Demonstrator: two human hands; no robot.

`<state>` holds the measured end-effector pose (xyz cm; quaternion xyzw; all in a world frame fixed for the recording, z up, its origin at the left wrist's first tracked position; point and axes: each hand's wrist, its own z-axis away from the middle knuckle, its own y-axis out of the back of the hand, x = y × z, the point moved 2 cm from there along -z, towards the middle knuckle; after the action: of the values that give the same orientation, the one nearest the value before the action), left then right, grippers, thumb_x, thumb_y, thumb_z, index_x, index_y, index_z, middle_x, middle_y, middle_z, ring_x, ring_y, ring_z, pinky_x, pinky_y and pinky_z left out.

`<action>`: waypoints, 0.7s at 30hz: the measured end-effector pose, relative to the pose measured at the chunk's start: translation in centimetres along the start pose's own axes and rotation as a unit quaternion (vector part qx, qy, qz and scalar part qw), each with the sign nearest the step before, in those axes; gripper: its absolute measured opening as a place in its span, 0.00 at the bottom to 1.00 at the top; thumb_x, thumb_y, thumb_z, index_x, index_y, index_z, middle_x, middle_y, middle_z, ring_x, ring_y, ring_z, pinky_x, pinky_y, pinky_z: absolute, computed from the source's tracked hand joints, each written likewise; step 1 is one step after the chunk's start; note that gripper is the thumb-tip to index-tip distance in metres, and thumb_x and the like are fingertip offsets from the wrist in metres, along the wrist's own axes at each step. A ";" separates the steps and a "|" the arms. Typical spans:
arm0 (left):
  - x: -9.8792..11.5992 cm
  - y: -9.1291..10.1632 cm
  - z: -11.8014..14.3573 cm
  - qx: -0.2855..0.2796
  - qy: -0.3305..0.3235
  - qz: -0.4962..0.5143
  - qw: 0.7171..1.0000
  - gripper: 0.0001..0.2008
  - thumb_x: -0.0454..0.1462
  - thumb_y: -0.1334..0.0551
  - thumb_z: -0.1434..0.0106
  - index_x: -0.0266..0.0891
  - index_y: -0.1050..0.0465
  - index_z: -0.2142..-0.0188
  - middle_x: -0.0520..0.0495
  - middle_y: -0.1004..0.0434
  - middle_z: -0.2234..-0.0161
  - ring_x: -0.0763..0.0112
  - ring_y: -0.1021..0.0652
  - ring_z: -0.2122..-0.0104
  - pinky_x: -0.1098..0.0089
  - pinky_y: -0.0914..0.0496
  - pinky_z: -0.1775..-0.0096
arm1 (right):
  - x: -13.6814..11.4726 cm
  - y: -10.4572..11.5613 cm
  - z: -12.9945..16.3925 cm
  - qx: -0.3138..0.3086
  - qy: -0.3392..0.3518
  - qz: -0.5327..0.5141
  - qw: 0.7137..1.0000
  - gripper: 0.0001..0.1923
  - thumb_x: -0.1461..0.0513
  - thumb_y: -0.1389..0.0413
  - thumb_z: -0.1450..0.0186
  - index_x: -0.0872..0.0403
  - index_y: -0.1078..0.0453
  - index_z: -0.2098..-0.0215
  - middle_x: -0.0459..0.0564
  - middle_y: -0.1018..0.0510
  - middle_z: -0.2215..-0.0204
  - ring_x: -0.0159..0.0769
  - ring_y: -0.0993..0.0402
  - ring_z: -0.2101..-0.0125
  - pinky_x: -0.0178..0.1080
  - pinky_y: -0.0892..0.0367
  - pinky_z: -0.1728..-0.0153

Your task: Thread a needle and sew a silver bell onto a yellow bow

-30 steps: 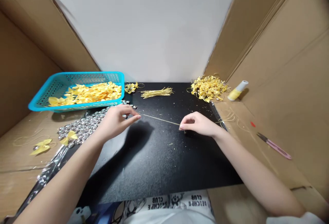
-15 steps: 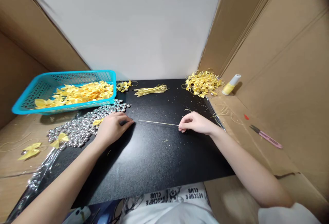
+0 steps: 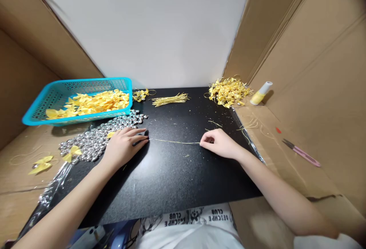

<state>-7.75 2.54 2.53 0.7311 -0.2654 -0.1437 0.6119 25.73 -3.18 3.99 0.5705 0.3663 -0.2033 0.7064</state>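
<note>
A thin gold cord (image 3: 174,141) lies stretched flat across the black mat (image 3: 171,173). My left hand (image 3: 124,146) rests palm down on the mat, its fingertips pressing the cord's left end, right beside the heap of silver bells (image 3: 100,136). My right hand (image 3: 220,142) pinches the cord's right end between thumb and fingers, low on the mat.
A blue basket (image 3: 57,96) of yellow bows stands at the back left. A bundle of gold cords (image 3: 170,99) and a pile of finished yellow pieces (image 3: 227,91) lie at the back. A thread spool (image 3: 260,93) and pink snips (image 3: 301,153) lie on the cardboard at the right.
My left hand has come down from above the bells to lie flat on the mat, and the cord now rests level on the mat between both hands.
</note>
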 end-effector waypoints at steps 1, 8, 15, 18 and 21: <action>0.4 0.4 0.0 0.008 0.001 0.001 1.000 0.15 0.47 0.41 0.37 0.45 0.18 0.63 0.43 0.20 0.51 0.50 0.23 0.55 0.53 0.31 0.53 | -0.3 0.0 0.2 0.002 0.007 0.018 1.000 0.07 0.65 0.43 0.39 0.56 0.24 0.73 0.49 0.20 0.74 0.34 0.25 0.73 0.35 0.34 0.69; 12.0 1.6 -2.9 0.018 -0.057 0.298 0.953 0.16 0.44 0.39 0.36 0.40 0.23 0.52 0.42 0.18 0.55 0.60 0.22 0.56 0.62 0.29 0.54 | -3.1 -0.1 1.2 -0.001 0.182 0.229 0.956 0.08 0.65 0.46 0.34 0.55 0.26 0.69 0.51 0.20 0.70 0.39 0.26 0.67 0.42 0.38 0.61; 14.0 -3.6 -5.5 -0.180 0.046 0.548 0.815 0.22 0.51 0.41 0.37 0.34 0.24 0.73 0.46 0.21 0.76 0.72 0.26 0.76 0.72 0.33 0.71 | -2.5 -0.2 0.0 -0.002 0.206 0.158 0.966 0.06 0.68 0.44 0.37 0.56 0.28 0.71 0.48 0.23 0.73 0.34 0.29 0.71 0.37 0.38 0.64; 12.8 -4.0 -5.4 -0.223 0.058 0.589 0.774 0.23 0.52 0.40 0.38 0.35 0.29 0.75 0.51 0.28 0.81 0.75 0.30 0.81 0.74 0.36 0.75 | -1.8 -0.5 -0.4 0.009 0.199 0.116 0.973 0.06 0.66 0.43 0.36 0.55 0.27 0.71 0.47 0.23 0.74 0.33 0.30 0.72 0.37 0.37 0.65; 12.5 -4.0 -5.5 -0.220 0.048 0.583 0.781 0.22 0.52 0.39 0.38 0.35 0.27 0.74 0.54 0.35 0.82 0.79 0.36 0.82 0.75 0.43 0.77 | -1.4 -0.8 -0.5 0.018 0.197 0.094 0.976 0.06 0.66 0.43 0.36 0.54 0.27 0.71 0.47 0.22 0.73 0.33 0.29 0.72 0.37 0.37 0.63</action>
<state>6.24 0.46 1.22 0.2884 -0.5719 0.2212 0.7354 24.15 -3.10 4.46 0.6439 0.4393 -0.0263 0.6258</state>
